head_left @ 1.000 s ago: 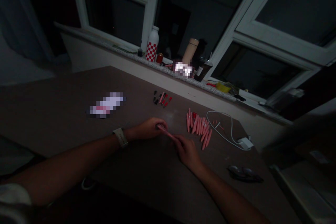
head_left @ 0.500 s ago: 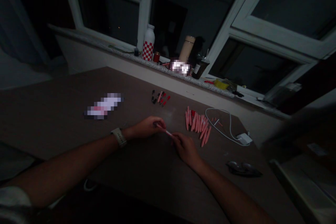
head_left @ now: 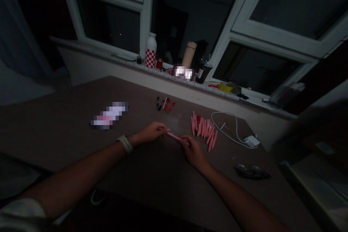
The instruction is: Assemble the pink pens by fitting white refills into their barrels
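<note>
Between my hands is a slim pink pen (head_left: 173, 136), tilted slightly down to the right. My left hand (head_left: 151, 132) pinches its left end, and my right hand (head_left: 194, 153) grips its right end, so both tips are partly covered by fingers. To the right of my right hand lies a row of similar pink pens (head_left: 204, 127) with a red piece among them. Beyond my left hand sits a small group of black and red pieces (head_left: 169, 105) with one pink piece; they are too small and dim to name surely.
A white charger (head_left: 251, 141) with a looped cable lies right of the pens, and glasses (head_left: 252, 171) rest nearer. A blurred phone-like object (head_left: 110, 115) is on the table's left. Along the sill stand a checkered bottle (head_left: 150, 51), a beige flask (head_left: 189, 54) and a dark cup (head_left: 203, 72).
My left hand's fingers have shifted towards the pen's left end, showing more of the pink barrel. The right hand keeps its grip. The camera view has shifted slightly.
</note>
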{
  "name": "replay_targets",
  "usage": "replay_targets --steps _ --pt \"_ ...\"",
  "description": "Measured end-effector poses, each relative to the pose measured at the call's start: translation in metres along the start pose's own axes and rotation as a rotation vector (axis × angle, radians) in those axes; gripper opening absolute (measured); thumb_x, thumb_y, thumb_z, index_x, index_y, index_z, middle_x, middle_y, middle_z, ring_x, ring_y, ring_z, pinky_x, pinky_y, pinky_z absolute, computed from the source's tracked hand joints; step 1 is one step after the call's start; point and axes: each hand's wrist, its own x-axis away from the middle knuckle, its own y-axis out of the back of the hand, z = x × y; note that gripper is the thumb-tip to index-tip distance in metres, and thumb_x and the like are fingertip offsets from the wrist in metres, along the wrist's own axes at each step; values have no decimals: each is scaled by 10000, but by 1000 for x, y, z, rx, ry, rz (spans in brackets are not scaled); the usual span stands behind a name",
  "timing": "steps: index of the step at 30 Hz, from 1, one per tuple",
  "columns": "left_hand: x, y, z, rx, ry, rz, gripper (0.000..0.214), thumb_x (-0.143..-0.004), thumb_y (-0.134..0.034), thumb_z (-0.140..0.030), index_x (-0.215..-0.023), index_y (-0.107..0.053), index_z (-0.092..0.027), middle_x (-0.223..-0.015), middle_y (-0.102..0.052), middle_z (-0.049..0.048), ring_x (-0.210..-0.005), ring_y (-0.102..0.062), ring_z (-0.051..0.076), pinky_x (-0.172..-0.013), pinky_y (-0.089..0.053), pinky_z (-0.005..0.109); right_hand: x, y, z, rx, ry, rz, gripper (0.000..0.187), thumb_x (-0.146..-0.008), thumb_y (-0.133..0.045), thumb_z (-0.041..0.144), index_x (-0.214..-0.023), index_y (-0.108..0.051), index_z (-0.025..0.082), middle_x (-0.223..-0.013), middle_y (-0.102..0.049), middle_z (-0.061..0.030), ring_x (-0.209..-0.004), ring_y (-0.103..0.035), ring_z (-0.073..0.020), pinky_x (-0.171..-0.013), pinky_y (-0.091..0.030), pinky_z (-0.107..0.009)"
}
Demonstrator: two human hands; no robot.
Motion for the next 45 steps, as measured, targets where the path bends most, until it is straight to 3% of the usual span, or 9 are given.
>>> replay_targets --steps 4,9,12,17,21,24,30,39,45 --pt "0 0 -1 75 -53 -30 428 -830 -597 -544 -880 -677 -127 -807 -709 58 -726 -616 160 -655 -418 236 -1 -2 -5 6 -3 -6 306 -962 -456 399 -942 -661 172 -727 -693 -21 -642 -608 -153 -620 -419 -240" --pt "2 1 -3 -8 -1 -47 617 -915 -403 -613 -685 -675 -110 -588 -615 37 -536 -518 128 -565 -370 238 -1 -3 -7 -102 -19 -39 290 -927 -516 408 -1003 -639 157 -808 -709 -50 -731 -645 -171 -661 -450 -250" --pt "2 1 -1 -11 -33 -6 563 -908 -453 -585 -733 -689 -105 -624 -635 45 -579 -545 135 -600 -392 239 -2 -1 -3 -108 -46 -50 325 -910 -535 443 -985 -647 147 -754 -691 -35 -626 -596 -146 -581 -420 -229" --pt "0 -1 5 58 -115 -60 423 -854 -598 -503 -966 -690 -106 -872 -707 86 -747 -618 158 -699 -443 248 -4 2 1 -85 -94 2 480 -938 -439 499 -708 -669 147 -529 -513 21 -485 -445 -108 -467 -303 -211" --pt "-1 -1 4 -54 -61 -83 552 -924 -437 -563 -822 -711 -95 -718 -678 69 -637 -567 147 -619 -408 244 -9 -2 -5 -244 -136 15 412 -872 -527 525 -855 -661 136 -610 -574 16 -483 -411 -93 -456 -271 -204" --pt "-1 -1 2 -82 -47 -88 569 -932 -418 -561 -783 -709 -95 -668 -664 62 -629 -564 151 -624 -407 247 -16 -7 -6 -315 -199 15 437 -817 -583 544 -932 -643 126 -631 -589 13 -476 -395 -86 -451 -248 -201" --pt "-1 0 5 -39 -127 -208 443 -915 -496 -482 -765 -697 -117 -772 -690 70 -744 -611 164 -711 -433 249 -29 -8 -2 -187 -210 57 501 -873 -481 584 -721 -673 147 -491 -428 53 -452 -377 -92 -442 -249 -211" --pt "-4 -5 8 8 -19 -124 543 -950 -389 -532 -688 -645 -132 -557 -589 21 -554 -537 137 -610 -409 254 -13 -7 -3 -253 -187 5 388 -823 -609 542 -845 -663 158 -595 -563 18 -474 -418 -90 -438 -266 -213" --pt "-5 -2 8 26 -75 -88 448 -927 -451 -483 -719 -646 -137 -647 -610 28 -666 -571 155 -682 -429 260 -11 -2 1 -163 -214 45 433 -883 -516 557 -805 -680 164 -505 -517 25 -445 -457 -105 -427 -308 -215"
